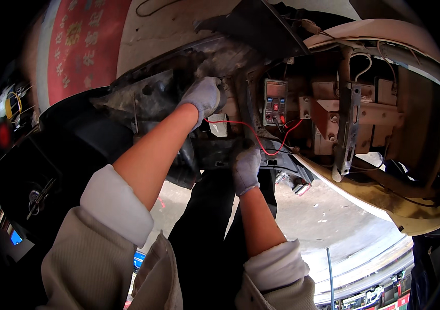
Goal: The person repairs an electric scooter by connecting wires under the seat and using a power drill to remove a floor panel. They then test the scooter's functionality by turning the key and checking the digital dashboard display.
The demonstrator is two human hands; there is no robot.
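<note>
My left hand, in a grey glove, is curled inside the dark opened vehicle body; what its fingers hold is hidden. A red test lead runs from near that hand to a multimeter, which sits upright in the rusty frame compartment to the right. My right hand, gloved too, is lower down at the near edge of the dark body, its fingers bent and in shadow; I cannot make out what they grip. A black lead passes just right of it.
A rusty frame with a bolted bracket and pale curved panels lie at the right. A loose dark panel juts at the top. A black box with keys is at the left, a red mat beyond.
</note>
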